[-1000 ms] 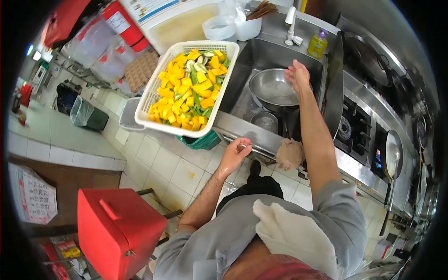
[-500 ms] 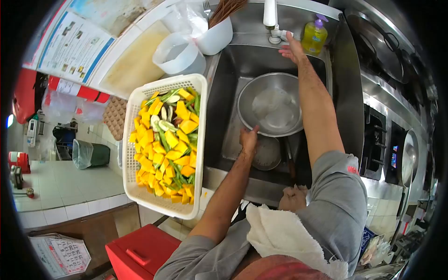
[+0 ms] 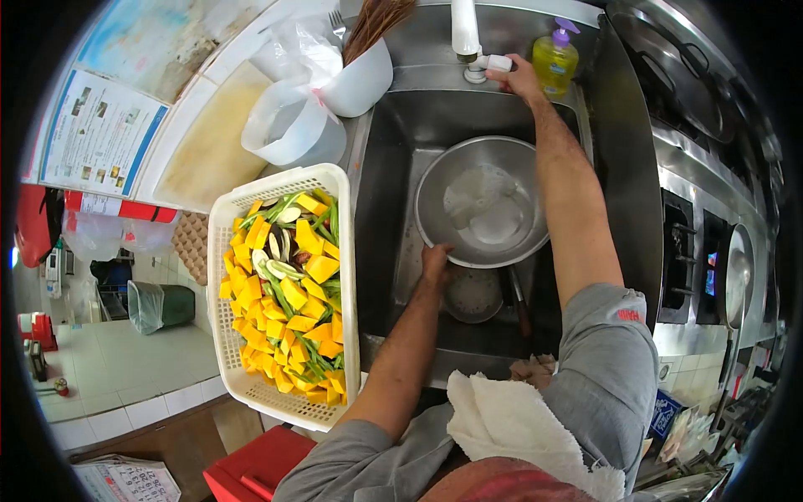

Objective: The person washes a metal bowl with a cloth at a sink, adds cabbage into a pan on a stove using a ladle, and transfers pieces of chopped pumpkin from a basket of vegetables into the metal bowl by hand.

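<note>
A large metal bowl [image 3: 481,202] with some cloudy water in it sits in the steel sink [image 3: 401,151]. My left hand [image 3: 437,261] grips the bowl's lower left rim. At the back of the sink, my right hand [image 3: 520,77] has its fingers closed on the white handle of the faucet [image 3: 465,32]. A smaller pan [image 3: 473,294] lies in the sink below the bowl, beside a dark-handled utensil [image 3: 520,303]. To the left, a white basket [image 3: 216,276] holds cut yellow squash, green beans and eggplant slices.
A yellow soap bottle [image 3: 554,60] stands right of the faucet. White plastic containers [image 3: 294,125], one holding brown sticks, are at the sink's back left. The stove [image 3: 679,251] is on the right. A red box [image 3: 263,464] stands at the lower left.
My right hand has moved from above the bowl to the faucet handle and closed on it. My left hand has come from outside the sink to the bowl's rim. The view has moved closer.
</note>
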### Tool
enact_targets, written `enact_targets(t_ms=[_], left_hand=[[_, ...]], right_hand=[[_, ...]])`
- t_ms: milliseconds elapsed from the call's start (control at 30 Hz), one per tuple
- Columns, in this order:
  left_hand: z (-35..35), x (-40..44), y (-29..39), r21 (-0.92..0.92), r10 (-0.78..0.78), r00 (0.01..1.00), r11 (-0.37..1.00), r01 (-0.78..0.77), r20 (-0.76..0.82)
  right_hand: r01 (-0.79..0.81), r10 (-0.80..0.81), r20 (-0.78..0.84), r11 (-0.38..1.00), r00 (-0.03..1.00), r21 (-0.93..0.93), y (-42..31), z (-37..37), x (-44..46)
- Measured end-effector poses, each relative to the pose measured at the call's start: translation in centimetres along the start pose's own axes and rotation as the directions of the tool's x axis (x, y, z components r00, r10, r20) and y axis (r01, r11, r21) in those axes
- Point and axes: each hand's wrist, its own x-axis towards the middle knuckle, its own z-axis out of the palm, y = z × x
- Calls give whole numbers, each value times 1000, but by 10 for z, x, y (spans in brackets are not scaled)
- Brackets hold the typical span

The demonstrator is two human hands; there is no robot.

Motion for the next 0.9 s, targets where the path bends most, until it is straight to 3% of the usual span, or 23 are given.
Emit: enact_targets(t_ms=[33, 67, 133, 167, 233, 267, 333, 400, 467, 533, 600, 667, 700, 767, 800, 867, 900], left_hand=[[8, -10, 9, -5, -45, 997, 999, 45, -57], [4, -4, 5, -6, -49, 997, 999, 49, -54], [-12, 18, -13, -9, 27, 1000, 1000, -27, -17], [-21, 27, -22, -12, 21, 999, 1000, -21, -24], [-22, 32, -27, 42, 68, 995, 997, -65, -69], [-19, 32, -22, 41, 65, 996, 997, -62, -60], [-7, 12, 12, 179, 16, 987, 984, 14, -163], [-7, 13, 42, 418, 263, 954, 890, -183, -143], [6, 10, 94, 826, 555, 832, 469, -313, 0], [45, -25, 151, 925, 634, 751, 147, -351, 185], [85, -49, 192, 911, 630, 679, -121, -394, 377], [117, -56, 217, 847, 565, 640, -250, -468, 521], [131, -62, 225, 842, 564, 635, -254, -475, 528], [159, -70, 235, 736, 363, 648, -445, -510, 669], [166, -63, 236, 727, 358, 641, -451, -518, 679], [175, -44, 232, 734, 389, 629, -456, -504, 673], [179, -40, 227, 740, 408, 628, -484, -467, 663]], right_hand=[[57, -50, 42, 981, 998, -186, -2, -4, 1], [55, -48, 40, 980, 998, -191, -1, -3, 0], [269, -368, -34, 735, 929, -623, 6, 6, -3], [267, -362, -28, 736, 932, -622, 14, 14, -7], [415, -561, -184, 761, 807, -499, 32, 20, -20], [413, -564, -186, 757, 805, -507, 36, 18, -29], [320, -484, -189, 777, 854, -542, 38, 14, -70], [97, -329, -210, 714, 921, -694, 62, 1, -111], [-299, -30, -406, 626, 913, -720, 90, -4, -155], [-535, 276, -470, 584, 838, -611, 136, -1, -182], [-492, 423, -309, 849, 852, -192, 168, 3, -207], [-614, 691, -184, 712, 699, 341, 174, 11, -219], [-607, 687, -191, 716, 701, 345, 180, 10, -220], [-505, 763, -44, 469, 645, 724, 188, 5, -220], [-494, 761, -53, 471, 646, 730, 183, 0, -224], [-299, 558, -286, 731, 779, 613, 158, -11, -233], [-291, 557, -299, 734, 775, 613, 141, -17, -237]])
